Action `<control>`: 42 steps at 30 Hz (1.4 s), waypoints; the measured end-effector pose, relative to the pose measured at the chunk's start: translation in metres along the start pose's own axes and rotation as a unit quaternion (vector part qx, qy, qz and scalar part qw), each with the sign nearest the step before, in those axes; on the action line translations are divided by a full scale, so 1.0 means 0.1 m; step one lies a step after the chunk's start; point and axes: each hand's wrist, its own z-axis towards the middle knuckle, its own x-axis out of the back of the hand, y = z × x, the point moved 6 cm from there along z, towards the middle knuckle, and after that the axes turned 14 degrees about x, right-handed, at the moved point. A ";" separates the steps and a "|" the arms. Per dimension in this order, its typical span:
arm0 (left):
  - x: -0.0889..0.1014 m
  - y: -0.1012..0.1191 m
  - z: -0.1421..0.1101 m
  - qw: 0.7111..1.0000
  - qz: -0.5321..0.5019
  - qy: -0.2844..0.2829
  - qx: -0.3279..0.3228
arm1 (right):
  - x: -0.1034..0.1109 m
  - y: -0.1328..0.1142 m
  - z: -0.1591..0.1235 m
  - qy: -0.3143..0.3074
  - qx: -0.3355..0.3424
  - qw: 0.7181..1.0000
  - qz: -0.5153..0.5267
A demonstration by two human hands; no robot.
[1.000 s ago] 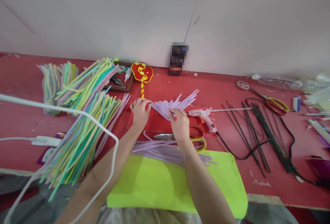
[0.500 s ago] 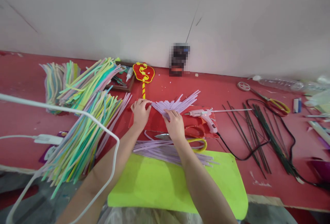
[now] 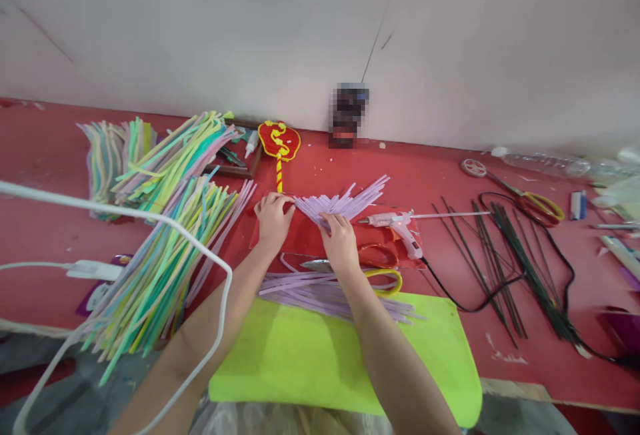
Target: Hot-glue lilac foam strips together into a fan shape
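Note:
A V-shaped piece of lilac pipe cleaners (image 3: 345,205), laid side by side at a slant, lies on a red board between my hands. My left hand (image 3: 275,217) is closed at its left end, thumb and fingers pinched on the tips there. At the lower edge of the piece, my right hand (image 3: 340,240) has its fingers bent and pressed together on the pipe cleaners; its fingertips partly cover them. Just right of the piece lies a pink glue gun (image 3: 395,221) with a glue stick in its back. Scissors (image 3: 383,257) lie beneath my right wrist, partly hidden.
Loose lilac pipe cleaners (image 3: 310,293) lie over a lime-green sheet (image 3: 300,355) at the front edge. Multicoloured bundles (image 3: 150,268) are heaped left, behind a white cable (image 3: 200,238). A red-and-yellow fan-shaped piece (image 3: 280,140) lies at the back. Dark green stems (image 3: 525,268) lie right.
My right hand has moved left and slightly down along the lilac piece, away from the glue gun's nozzle. My left hand stays at the left end. The view has shifted slightly.

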 end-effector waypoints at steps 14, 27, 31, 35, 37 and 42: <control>-0.01 -0.01 0.00 1.000 0.017 0.001 0.004 | 0.01 -0.01 0.00 0.008 -0.003 1.000 0.005; -0.01 -0.01 0.00 1.000 0.007 0.005 0.001 | 0.02 -0.01 0.00 0.008 -0.010 1.000 0.007; -0.01 -0.01 0.00 1.000 0.007 0.002 -0.002 | 0.02 -0.02 0.00 0.007 -0.007 1.000 0.005; -0.01 -0.01 0.00 1.000 0.001 0.010 -0.004 | 0.02 -0.02 0.00 0.009 -0.008 1.000 0.009; -0.01 -0.02 0.01 1.000 0.005 0.010 -0.002 | 0.02 -0.02 0.00 0.010 -0.007 1.000 0.010; -0.02 -0.02 0.01 1.000 0.014 0.009 0.000 | 0.02 -0.01 0.01 0.013 -0.006 1.000 0.015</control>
